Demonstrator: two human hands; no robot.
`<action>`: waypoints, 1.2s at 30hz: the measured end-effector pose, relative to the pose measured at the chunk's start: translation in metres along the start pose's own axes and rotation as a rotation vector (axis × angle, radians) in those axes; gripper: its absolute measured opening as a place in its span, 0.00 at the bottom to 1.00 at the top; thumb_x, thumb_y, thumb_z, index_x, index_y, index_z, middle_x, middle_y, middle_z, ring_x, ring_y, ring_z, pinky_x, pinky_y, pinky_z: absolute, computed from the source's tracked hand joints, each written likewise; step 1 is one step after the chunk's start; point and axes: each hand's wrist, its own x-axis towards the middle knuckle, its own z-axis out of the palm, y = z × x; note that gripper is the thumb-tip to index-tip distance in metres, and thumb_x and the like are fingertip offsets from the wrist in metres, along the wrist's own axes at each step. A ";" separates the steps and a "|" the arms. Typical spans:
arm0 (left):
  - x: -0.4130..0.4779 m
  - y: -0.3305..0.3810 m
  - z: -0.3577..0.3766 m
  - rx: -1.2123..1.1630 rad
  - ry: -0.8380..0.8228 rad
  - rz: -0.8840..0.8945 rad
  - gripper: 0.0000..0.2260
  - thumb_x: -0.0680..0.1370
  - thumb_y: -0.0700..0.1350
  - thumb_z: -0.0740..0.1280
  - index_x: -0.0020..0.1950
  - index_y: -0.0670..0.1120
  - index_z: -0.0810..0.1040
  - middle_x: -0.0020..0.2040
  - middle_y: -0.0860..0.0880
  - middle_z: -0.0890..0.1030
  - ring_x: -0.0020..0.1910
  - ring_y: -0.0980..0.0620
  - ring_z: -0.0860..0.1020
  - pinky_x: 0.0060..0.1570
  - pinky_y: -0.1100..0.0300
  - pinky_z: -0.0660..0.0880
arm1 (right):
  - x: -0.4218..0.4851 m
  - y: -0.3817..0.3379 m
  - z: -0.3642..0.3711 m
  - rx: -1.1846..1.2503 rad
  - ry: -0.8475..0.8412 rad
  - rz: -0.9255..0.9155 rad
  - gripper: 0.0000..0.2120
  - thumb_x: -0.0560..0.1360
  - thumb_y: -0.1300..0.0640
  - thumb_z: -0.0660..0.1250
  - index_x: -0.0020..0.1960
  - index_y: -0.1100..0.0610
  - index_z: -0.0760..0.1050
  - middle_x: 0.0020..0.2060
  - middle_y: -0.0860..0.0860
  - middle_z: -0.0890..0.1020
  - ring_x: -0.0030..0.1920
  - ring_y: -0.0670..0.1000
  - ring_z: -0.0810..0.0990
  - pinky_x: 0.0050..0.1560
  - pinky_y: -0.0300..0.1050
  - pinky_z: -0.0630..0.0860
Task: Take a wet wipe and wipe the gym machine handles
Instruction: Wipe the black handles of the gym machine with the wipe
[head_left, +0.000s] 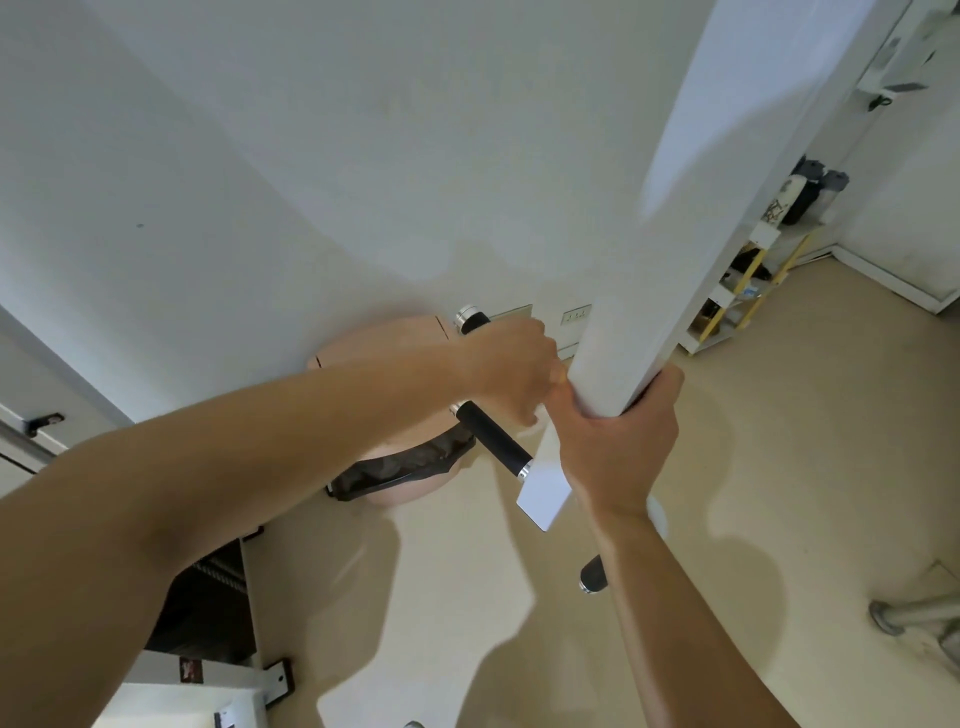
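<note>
A white machine beam (701, 208) slants down through the middle of the view. Black handles with chrome ends stick out from it. My left hand (511, 366) is closed around the upper handle (470, 320), and only that handle's chrome end and a short black stretch show. A sliver of white (540, 418), perhaps the wet wipe, peeks out under its fingers. Just below lies a second handle (493, 436), untouched. My right hand (618, 431) clasps the beam's lower end. The tip of a third handle (592, 574) shows beside my right forearm.
A pink round bin with a black bag (405, 470) stands against the white wall below my left hand. A shelf unit with yellow struts (743, 291) is at the back right. Dark machine parts (208, 597) fill the lower left, and a metal foot (904, 618) lies at the right.
</note>
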 end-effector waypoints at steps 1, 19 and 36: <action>-0.004 -0.009 -0.002 0.015 -0.043 -0.029 0.12 0.70 0.51 0.65 0.30 0.50 0.67 0.27 0.53 0.70 0.31 0.49 0.72 0.48 0.54 0.78 | 0.001 0.001 0.000 -0.002 -0.002 0.002 0.28 0.59 0.44 0.77 0.49 0.53 0.65 0.37 0.42 0.75 0.38 0.43 0.77 0.38 0.43 0.72; 0.013 -0.003 0.009 0.017 -0.002 0.008 0.12 0.69 0.47 0.64 0.28 0.48 0.65 0.29 0.51 0.76 0.30 0.48 0.72 0.46 0.57 0.72 | 0.011 0.009 0.002 -0.007 -0.012 -0.012 0.28 0.61 0.49 0.81 0.49 0.52 0.65 0.36 0.41 0.75 0.38 0.39 0.77 0.35 0.31 0.68; -0.004 -0.023 0.038 0.132 0.416 -0.133 0.08 0.71 0.41 0.59 0.32 0.47 0.73 0.28 0.49 0.77 0.27 0.45 0.74 0.51 0.54 0.67 | 0.013 0.003 0.007 0.049 0.001 0.017 0.26 0.60 0.45 0.77 0.47 0.50 0.64 0.35 0.43 0.75 0.37 0.42 0.77 0.32 0.29 0.68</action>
